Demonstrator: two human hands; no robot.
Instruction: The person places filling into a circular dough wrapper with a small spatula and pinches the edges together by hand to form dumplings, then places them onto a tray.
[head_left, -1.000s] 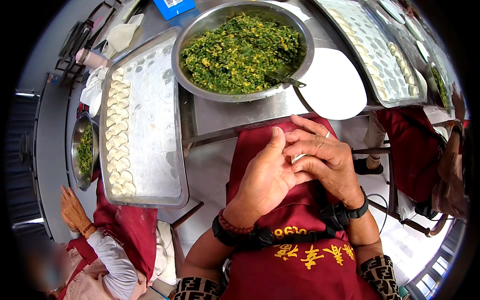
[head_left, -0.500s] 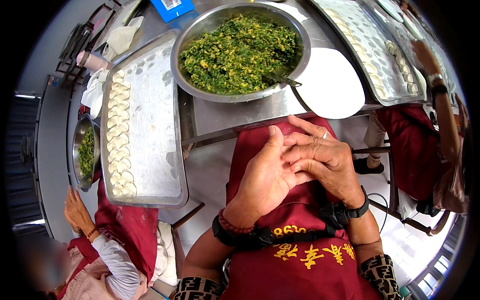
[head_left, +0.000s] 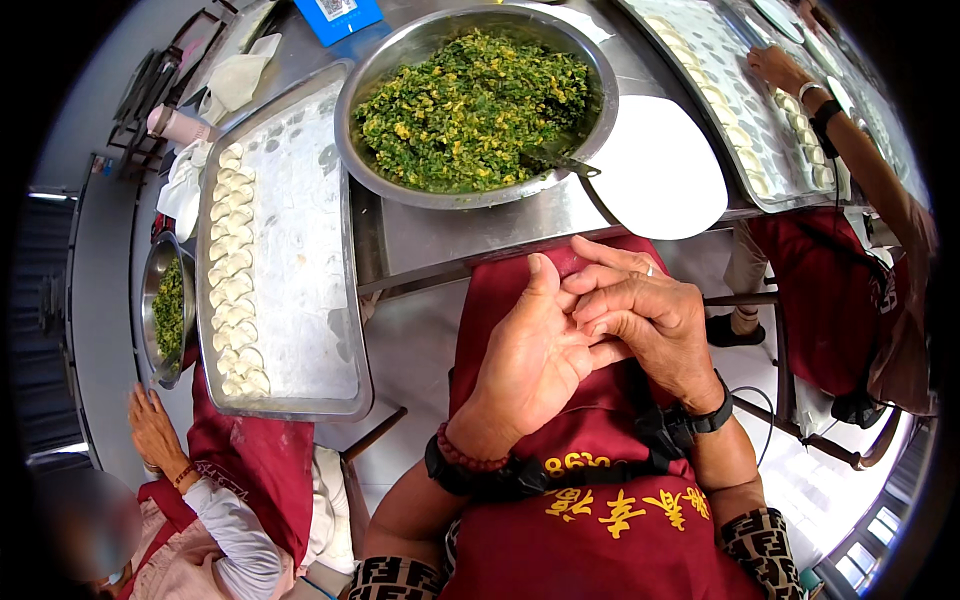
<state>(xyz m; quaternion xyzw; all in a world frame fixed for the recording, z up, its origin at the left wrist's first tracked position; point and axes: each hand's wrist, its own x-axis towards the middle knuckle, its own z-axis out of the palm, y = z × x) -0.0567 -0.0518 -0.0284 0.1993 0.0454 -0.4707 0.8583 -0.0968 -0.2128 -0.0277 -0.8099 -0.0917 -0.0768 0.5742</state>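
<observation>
Left hand (head_left: 530,360) palm-up, right hand (head_left: 655,315) bunched over its fingers, can't tell if they're pinching anything. Slim grey metal handle (head_left: 581,167) points lengthwise right, toward the near bench (head_left: 440,235) edge.

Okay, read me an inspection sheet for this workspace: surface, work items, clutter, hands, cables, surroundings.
Surface: shiny metal table.
Work items: steel bowl of chopped green-and-yellow filling, utensil handle over its rim; flat white piece beside it; tray with white dumplings along its left side.
Clutter: blue sign, pink bottle, whitish cloth.
Hands: left hand and right hand touching at the fingers; anything between them is hidden.
Cables: thin dark cable looping beside the right forearm.
Surroundings: co-worker at left; another co-worker's hand over a second tray at right.
</observation>
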